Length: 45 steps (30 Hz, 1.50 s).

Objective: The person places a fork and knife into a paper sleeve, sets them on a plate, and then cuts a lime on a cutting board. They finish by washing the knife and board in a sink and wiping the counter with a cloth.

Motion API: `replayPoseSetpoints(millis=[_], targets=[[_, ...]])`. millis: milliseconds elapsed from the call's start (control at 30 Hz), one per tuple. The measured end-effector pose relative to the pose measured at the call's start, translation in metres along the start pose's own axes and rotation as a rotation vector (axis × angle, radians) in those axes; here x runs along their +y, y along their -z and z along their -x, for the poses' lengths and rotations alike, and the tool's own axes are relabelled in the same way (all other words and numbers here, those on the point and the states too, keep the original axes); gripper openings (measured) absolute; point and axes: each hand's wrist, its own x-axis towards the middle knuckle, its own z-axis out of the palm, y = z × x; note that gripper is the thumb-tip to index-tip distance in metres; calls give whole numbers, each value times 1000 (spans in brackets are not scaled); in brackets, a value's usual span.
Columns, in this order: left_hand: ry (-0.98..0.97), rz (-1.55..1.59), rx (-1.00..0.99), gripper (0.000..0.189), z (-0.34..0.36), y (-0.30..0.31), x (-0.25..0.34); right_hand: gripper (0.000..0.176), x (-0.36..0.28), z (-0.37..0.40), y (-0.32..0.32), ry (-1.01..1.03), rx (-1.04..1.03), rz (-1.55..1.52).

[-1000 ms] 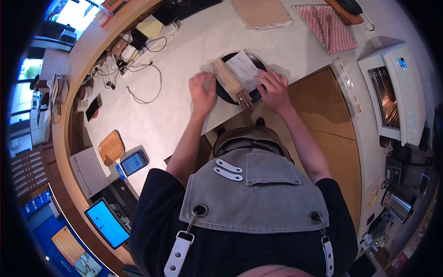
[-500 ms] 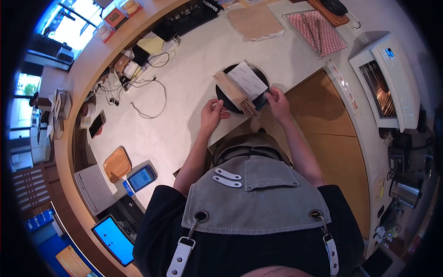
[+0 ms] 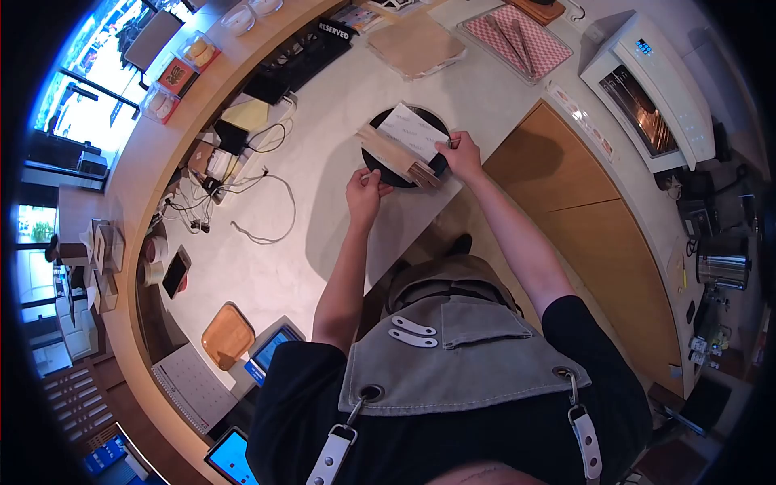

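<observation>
A round black plate (image 3: 390,173) is held between my two hands at the counter's edge. My left hand (image 3: 366,196) has its fingers closed at the near-left rim. On the right side, my right hand (image 3: 460,156) pinches the rim with its thumb on top, close to the paper. White printed paper (image 3: 415,130) lies on the plate. Across it, a long folded brown paper bag (image 3: 394,152) sits diagonally, its layered end pointing toward me. What the bag holds, if anything, is hidden.
Tangled cables (image 3: 212,190) and a phone (image 3: 175,273) lie on the counter's left. Brown paper sheets (image 3: 416,47) and a checkered tray with tongs (image 3: 517,44) are at the back. A lit oven (image 3: 647,97) stands right. A wooden tray (image 3: 228,335) is at lower left.
My right hand has closed on the plate's rim and my left hand's fingers have drawn in at its edge. The whole view has shifted and turned slightly.
</observation>
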Motion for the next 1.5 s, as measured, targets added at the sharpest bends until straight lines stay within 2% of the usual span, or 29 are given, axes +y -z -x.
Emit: replayPoseSetpoints(millis=[167,533,633,700,800,867,933,967,1000,1067,1133,1200,1233,1267,1300,1367,1433,1500], targets=[[7,-175,90,33,1,-10,14,47,0,-5,-1,-43,-8,-7],[-10,-162,88,35,-8,-4,6,48,-1,1,0,-3,34,9],[-67,-98,85,35,-15,0,-4,50,-18,16,11,-184,-5,-181],[-114,-79,62,36,-24,5,-10,48,4,19,8,-123,114,-205],[-112,-23,-5,37,-44,25,-20,35,30,65,29,97,264,-245],[-106,-18,14,33,-55,30,-20,27,29,122,67,86,188,-262],[-126,-10,-1,34,-65,30,-24,24,49,173,125,-38,73,-105],[-128,-10,27,34,-72,33,-25,24,69,197,140,-133,83,-74],[-119,1,27,34,-74,32,-19,25,103,221,150,-225,88,-49],[-102,15,22,33,-79,34,-7,28,198,278,154,-287,216,-146],[-98,-2,-5,34,-88,41,-3,43,247,340,167,-518,136,-94],[-110,-51,16,36,-95,57,-5,62,296,396,159,-846,89,-286],[-110,-82,55,38,-100,61,-8,71,293,419,157,-943,61,-533],[-128,-83,199,38,-88,53,-5,82,292,440,151,-1023,27,-786],[-146,-86,345,38,-61,41,4,85,306,454,141,-991,44,-941],[-203,-215,468,35,-29,34,15,88,328,478,130,-945,57,-1197],[-429,-114,647,33,-25,27,-11,87,343,495,145,-953,76,-1191],[-535,-128,619,27,17,-34,-14,86,356,507,179,-1065,73,-868]])
